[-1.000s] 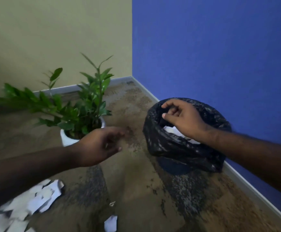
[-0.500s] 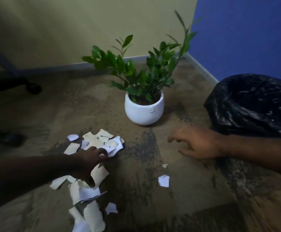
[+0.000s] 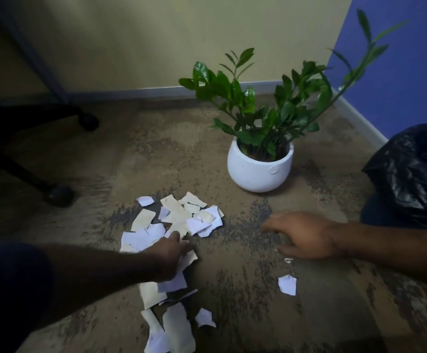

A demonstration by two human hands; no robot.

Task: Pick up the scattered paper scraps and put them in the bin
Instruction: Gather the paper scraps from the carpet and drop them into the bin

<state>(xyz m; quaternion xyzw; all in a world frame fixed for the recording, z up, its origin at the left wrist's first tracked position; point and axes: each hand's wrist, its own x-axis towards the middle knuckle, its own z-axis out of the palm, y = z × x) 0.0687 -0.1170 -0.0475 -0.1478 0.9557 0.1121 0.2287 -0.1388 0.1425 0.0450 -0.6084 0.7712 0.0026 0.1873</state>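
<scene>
Several white paper scraps [image 3: 181, 217] lie in a heap on the brown carpet, trailing toward me with more scraps [image 3: 174, 327] at the bottom. One small scrap [image 3: 287, 284] lies apart to the right. My left hand [image 3: 170, 256] rests palm down on the middle of the heap, fingers spread over the paper. My right hand [image 3: 306, 235] lies flat on bare carpet to the right of the heap, fingers apart and holding nothing. The bin [image 3: 413, 174], lined with a black plastic bag, stands at the right edge, partly cut off.
A green plant in a white pot [image 3: 259, 166] stands behind the heap, left of the bin. An office chair's black wheeled base [image 3: 59, 194] sits at the far left. Beige and blue walls meet in the corner behind.
My right hand left the bin and came down onto the carpet. My left hand dropped onto the scrap heap. The view swung left and down, from the bin to the scraps.
</scene>
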